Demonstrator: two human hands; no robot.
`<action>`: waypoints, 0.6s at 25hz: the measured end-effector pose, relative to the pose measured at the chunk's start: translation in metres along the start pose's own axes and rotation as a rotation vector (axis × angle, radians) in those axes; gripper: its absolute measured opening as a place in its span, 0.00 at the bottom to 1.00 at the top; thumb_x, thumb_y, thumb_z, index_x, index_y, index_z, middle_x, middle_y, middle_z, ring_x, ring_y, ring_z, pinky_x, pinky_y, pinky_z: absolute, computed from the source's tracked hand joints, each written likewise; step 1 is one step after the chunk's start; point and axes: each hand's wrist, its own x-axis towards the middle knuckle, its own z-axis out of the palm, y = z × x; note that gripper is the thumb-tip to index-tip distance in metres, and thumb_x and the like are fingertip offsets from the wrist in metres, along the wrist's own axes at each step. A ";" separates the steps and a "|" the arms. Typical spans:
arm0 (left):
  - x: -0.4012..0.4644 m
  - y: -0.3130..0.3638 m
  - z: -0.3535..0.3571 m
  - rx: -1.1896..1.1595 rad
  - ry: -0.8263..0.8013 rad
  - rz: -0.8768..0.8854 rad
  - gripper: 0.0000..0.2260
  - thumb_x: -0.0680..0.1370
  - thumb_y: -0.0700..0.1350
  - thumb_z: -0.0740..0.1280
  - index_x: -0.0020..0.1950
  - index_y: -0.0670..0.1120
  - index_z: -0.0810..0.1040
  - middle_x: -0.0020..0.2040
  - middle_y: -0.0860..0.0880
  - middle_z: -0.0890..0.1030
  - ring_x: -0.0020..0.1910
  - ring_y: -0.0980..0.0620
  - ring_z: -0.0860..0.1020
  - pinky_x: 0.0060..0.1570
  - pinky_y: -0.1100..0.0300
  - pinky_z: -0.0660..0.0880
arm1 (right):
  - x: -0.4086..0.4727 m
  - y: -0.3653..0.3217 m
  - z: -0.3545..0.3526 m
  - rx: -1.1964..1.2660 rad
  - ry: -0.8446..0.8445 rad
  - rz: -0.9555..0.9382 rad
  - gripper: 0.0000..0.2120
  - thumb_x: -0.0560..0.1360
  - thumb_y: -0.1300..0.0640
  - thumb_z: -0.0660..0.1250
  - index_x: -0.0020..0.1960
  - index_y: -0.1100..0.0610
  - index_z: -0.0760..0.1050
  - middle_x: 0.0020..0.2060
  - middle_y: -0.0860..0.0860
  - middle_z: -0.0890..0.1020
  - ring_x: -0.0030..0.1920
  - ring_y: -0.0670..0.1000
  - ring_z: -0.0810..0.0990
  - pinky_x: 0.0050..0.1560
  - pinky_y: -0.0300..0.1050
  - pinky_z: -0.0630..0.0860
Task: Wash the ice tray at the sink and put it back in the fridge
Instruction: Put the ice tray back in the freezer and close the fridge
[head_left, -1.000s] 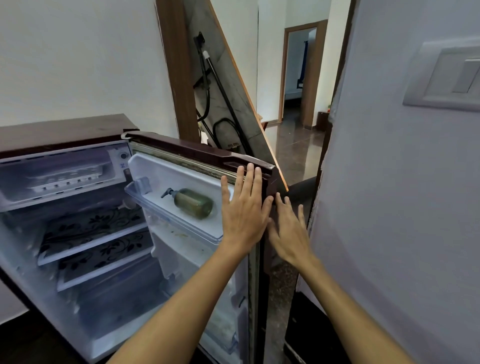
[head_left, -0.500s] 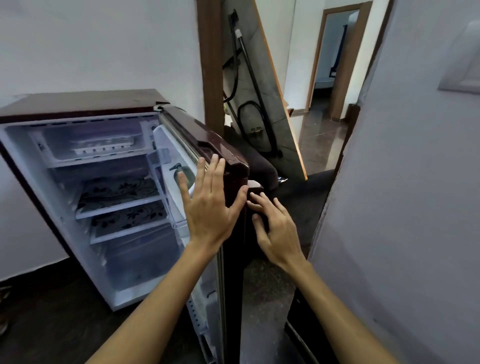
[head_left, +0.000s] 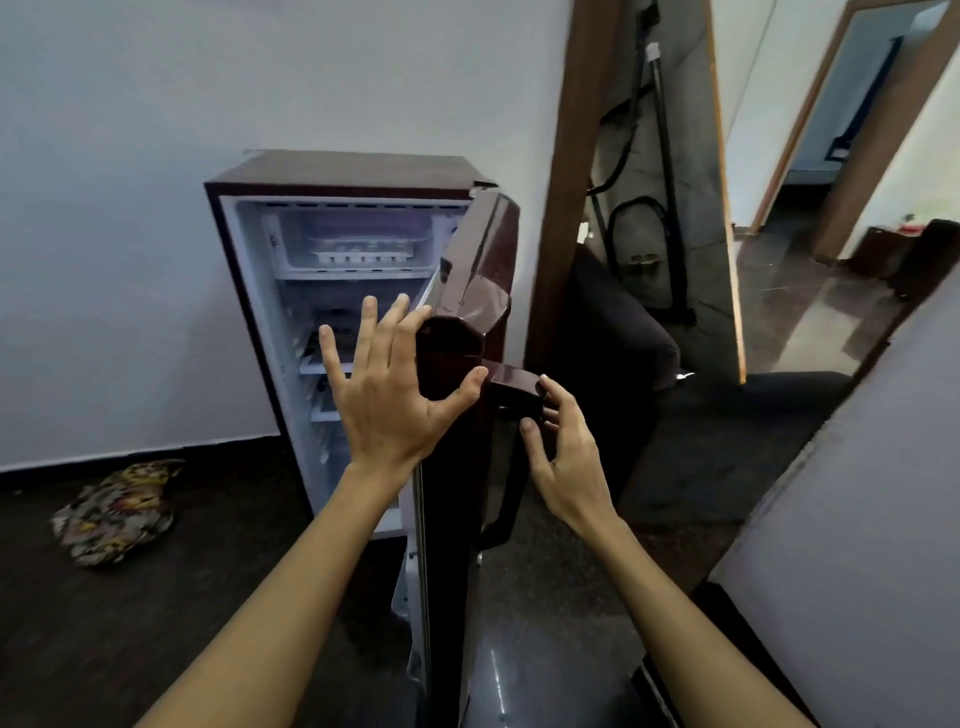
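Note:
A small maroon fridge (head_left: 332, 169) stands open against the white wall. The white ice tray (head_left: 362, 254) lies in its top freezer compartment. The maroon fridge door (head_left: 480, 270) is seen edge-on, swung toward me. My left hand (head_left: 387, 395) is spread flat at the door's free edge, fingers on the inner side and thumb on the front. My right hand (head_left: 563, 452) is on the outer side, its fingers loosely curled at the dark door handle (head_left: 511, 395), thumb just below it. Neither hand holds the tray.
A patterned cloth (head_left: 117, 512) lies crumpled on the dark floor left of the fridge. A grey wall corner (head_left: 857, 493) stands close at my right. Behind the door are a wooden post (head_left: 571, 208), a leaning panel with black cables (head_left: 649, 182) and a dark cushion (head_left: 618, 332).
The fridge now looks smaller and farther from me, and the door has swung further toward me, now edge-on. My right hand has come up to the handle; my left stays at the door edge.

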 end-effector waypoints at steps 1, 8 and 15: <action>0.002 -0.012 -0.004 0.014 -0.005 -0.015 0.33 0.70 0.69 0.57 0.64 0.47 0.71 0.66 0.46 0.75 0.71 0.43 0.66 0.70 0.40 0.46 | 0.000 -0.005 0.012 0.025 -0.016 0.003 0.24 0.79 0.55 0.62 0.73 0.55 0.61 0.63 0.44 0.71 0.60 0.42 0.74 0.58 0.35 0.74; -0.020 -0.112 -0.012 0.099 -0.056 -0.155 0.36 0.75 0.65 0.54 0.75 0.44 0.54 0.76 0.45 0.59 0.75 0.48 0.56 0.72 0.47 0.43 | 0.016 -0.036 0.102 0.087 -0.111 -0.013 0.25 0.78 0.52 0.63 0.72 0.49 0.58 0.65 0.48 0.73 0.63 0.44 0.74 0.61 0.39 0.74; -0.040 -0.221 -0.003 0.331 -0.200 -0.092 0.31 0.77 0.57 0.55 0.76 0.49 0.48 0.76 0.45 0.57 0.74 0.44 0.59 0.69 0.41 0.54 | 0.046 -0.070 0.195 0.170 -0.180 0.004 0.29 0.76 0.55 0.67 0.71 0.43 0.58 0.59 0.28 0.66 0.63 0.38 0.71 0.63 0.36 0.71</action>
